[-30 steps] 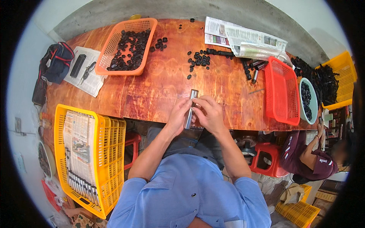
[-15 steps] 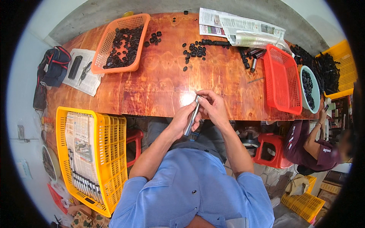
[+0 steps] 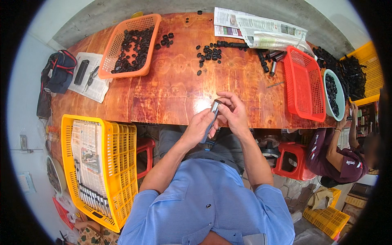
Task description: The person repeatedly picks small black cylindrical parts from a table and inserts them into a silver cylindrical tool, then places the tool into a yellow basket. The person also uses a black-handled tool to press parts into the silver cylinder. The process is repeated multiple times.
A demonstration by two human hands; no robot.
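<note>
Gripping a slim metal tube (image 3: 211, 118) upright, left hand (image 3: 200, 126) wraps its shaft; right hand (image 3: 232, 112) pinches its top.

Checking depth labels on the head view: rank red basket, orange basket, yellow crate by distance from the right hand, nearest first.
1. Red basket: empty, on the table to the right of the right hand, nearest.
2. Orange basket: full of small black parts, at the table's far left, farther off.
3. Yellow crate: beside the table at lower left, lined with newspaper; about as far as the orange basket, too close to call.
</note>
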